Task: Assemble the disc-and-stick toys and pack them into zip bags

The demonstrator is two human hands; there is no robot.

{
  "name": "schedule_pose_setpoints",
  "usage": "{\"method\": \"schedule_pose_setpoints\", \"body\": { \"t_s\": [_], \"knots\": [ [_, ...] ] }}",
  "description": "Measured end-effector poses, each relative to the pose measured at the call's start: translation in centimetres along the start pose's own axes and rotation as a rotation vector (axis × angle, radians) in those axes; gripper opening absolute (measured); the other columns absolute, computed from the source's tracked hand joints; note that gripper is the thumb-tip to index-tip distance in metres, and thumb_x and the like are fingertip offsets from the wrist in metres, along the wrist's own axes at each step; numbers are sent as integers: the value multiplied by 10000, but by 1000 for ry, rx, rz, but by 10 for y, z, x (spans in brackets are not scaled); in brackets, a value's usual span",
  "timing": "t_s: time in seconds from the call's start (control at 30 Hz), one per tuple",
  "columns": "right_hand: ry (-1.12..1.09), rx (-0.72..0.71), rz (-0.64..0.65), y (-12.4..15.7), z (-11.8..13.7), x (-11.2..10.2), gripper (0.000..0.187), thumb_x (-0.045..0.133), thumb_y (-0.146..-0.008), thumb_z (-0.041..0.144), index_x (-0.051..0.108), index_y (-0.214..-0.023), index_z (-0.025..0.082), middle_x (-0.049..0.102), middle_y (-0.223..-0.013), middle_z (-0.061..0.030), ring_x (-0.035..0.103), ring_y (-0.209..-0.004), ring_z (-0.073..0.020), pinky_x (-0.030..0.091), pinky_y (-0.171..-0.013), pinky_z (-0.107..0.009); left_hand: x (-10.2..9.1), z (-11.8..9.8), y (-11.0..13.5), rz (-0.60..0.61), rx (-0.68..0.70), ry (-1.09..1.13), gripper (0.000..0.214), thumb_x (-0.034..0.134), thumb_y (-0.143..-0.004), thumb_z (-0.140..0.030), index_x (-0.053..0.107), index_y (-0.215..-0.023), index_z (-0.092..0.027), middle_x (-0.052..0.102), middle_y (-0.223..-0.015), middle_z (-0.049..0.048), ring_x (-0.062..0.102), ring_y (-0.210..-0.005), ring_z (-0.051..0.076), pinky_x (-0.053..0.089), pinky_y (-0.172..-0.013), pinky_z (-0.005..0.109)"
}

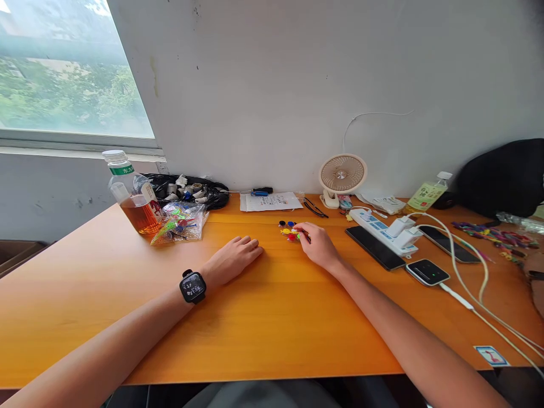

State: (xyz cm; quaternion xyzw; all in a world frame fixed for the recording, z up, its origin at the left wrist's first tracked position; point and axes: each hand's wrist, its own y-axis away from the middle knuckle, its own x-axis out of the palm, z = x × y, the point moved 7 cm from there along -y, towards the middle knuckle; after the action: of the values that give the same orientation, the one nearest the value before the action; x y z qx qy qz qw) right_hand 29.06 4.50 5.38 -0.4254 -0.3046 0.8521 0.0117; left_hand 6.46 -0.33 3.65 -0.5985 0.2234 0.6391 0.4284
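Note:
My left hand lies palm down on the wooden table, fingers loosely stretched out and nothing in them. A black smartwatch is on that wrist. Several small coloured plastic pieces, in blue, yellow, red, white and green, sit in a close cluster near the table's middle. At their right edge is my right hand, its thumb and fingers bent together in a pinch. What the fingertips hold is mostly hidden; a bit of white and green shows beside them.
At left stand a bottle of amber drink, a clear bag of coloured pieces and a black bag. Behind are a screwdriver, a white packet and a small fan. Right: a power strip, phone and cables.

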Motion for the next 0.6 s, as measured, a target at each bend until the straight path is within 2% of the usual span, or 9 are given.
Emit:
{"method": "schedule_pose_setpoints", "body": {
  "t_s": [0.1,0.33,0.6],
  "knots": [
    [6,-11,27,0,1,2,295,484,-969,119,749,-1073,193,792,-1072,-112,720,-1012,-266,539,-928,-382,2,2,1,-14,-7,26,262,520,-1054,-133,584,-1298,-204,654,-1221,112,592,-1061,273,466,-925,395],
    [-16,-11,-124,-1,0,-15,269,484,-987,167,739,-1070,186,788,-1061,-112,730,-976,-257,551,-893,-365,1,7,2,-35,-41,107,306,489,-1078,-136,578,-1364,-202,657,-1217,102,592,-1069,257,491,-931,373],
    [93,33,-69,-2,-6,-13,282,478,-944,95,737,-1009,186,787,-1018,-114,722,-955,-269,537,-873,-366,4,13,1,-52,-51,142,322,423,-1110,-170,615,-1363,-220,672,-1221,101,608,-1067,245,511,-942,381]
  ]
}}
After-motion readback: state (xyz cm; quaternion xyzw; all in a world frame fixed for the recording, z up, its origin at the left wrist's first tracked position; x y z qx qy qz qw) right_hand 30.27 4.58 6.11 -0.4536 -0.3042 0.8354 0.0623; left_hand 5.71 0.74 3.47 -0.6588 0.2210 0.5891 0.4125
